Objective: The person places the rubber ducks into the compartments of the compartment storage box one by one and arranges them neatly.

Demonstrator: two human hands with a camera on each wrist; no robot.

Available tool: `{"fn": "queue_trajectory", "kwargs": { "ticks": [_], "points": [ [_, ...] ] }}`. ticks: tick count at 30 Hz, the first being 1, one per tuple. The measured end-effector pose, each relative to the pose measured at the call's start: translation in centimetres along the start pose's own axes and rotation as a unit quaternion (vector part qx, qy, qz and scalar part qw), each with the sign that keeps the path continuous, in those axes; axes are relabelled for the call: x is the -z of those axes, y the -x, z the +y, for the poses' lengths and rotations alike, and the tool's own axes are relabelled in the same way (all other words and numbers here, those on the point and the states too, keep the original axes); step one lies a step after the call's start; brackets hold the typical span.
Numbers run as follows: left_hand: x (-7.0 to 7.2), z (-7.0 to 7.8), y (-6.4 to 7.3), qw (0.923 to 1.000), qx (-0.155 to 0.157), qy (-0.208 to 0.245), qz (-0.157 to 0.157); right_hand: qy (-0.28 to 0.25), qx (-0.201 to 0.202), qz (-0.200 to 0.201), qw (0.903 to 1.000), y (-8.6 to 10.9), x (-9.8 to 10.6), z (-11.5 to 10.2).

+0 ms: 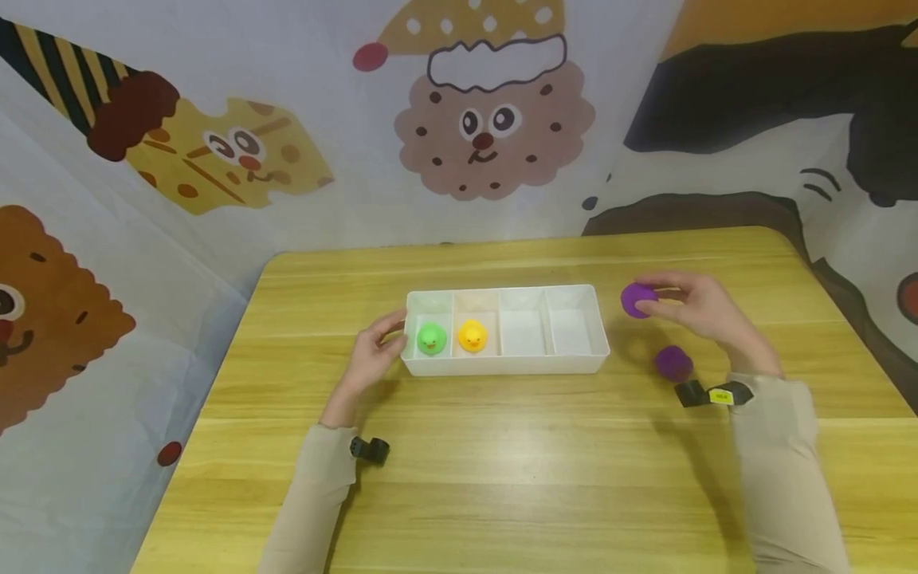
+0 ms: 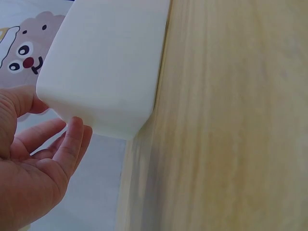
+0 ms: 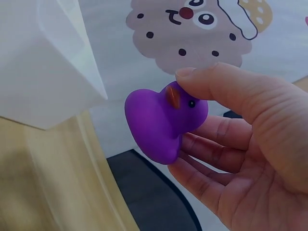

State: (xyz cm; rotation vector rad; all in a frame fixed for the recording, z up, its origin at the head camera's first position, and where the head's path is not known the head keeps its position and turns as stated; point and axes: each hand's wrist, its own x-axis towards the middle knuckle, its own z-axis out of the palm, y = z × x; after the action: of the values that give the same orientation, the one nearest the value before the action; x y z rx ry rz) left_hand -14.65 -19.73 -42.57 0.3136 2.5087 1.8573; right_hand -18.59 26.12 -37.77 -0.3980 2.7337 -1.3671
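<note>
My right hand (image 1: 692, 303) holds a purple rubber duck (image 3: 154, 122) between thumb and fingers, to the right of the white divided tray (image 1: 502, 366). The duck's orange beak and one dark eye show in the right wrist view. A second purple duck (image 1: 674, 363) is on the table below that hand. At the tray's left end, my left hand (image 1: 373, 355) grips the end wall; the thumb tip is partly hidden behind the corner in the left wrist view. A green duck (image 1: 432, 339) sits in the leftmost compartment, with a yellow duck (image 1: 472, 336) in the one beside it.
The wooden table (image 1: 459, 478) extends around the tray, its back edge close to a hanging cloth (image 1: 344, 159) printed with cartoon cookies and cheese. The tray's two right compartments hold nothing. A small black camera sits on each wrist.
</note>
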Motion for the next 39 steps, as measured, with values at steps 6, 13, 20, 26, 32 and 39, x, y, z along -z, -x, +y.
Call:
{"fn": "queue_trajectory", "kwargs": {
  "ticks": [6, 13, 20, 26, 32, 39],
  "points": [
    [0.1, -2.6, -0.6, 0.9999, -0.012, 0.006, 0.006, 0.010, 0.010, 0.004, 0.9999, -0.6, 0.0, -0.8],
    [0.1, -2.9, -0.6, 0.9998, -0.014, 0.002, 0.011, 0.017, 0.024, 0.004, 0.9996, -1.3, 0.1, -1.9],
    [0.1, -2.0, -0.4, 0.9999, 0.000, 0.008, 0.009, 0.016, 0.021, -0.003, 0.9997, -1.9, -0.1, -3.1],
    [0.0, 0.4, 0.1, 1.0000, 0.004, -0.002, 0.000, 0.012, 0.032, -0.012, 0.9993, -2.5, -0.5, -3.9],
    [0.0, 0.8, 0.1, 0.9999, 0.010, -0.004, -0.002, -0.011, 0.041, -0.024, 0.9988, -3.1, -1.2, -4.7],
    [0.0, 0.6, 0.1, 0.9999, 0.008, 0.006, -0.002, -0.036, 0.059, -0.036, 0.9970, -3.7, -2.3, -5.6]
  ]
}}
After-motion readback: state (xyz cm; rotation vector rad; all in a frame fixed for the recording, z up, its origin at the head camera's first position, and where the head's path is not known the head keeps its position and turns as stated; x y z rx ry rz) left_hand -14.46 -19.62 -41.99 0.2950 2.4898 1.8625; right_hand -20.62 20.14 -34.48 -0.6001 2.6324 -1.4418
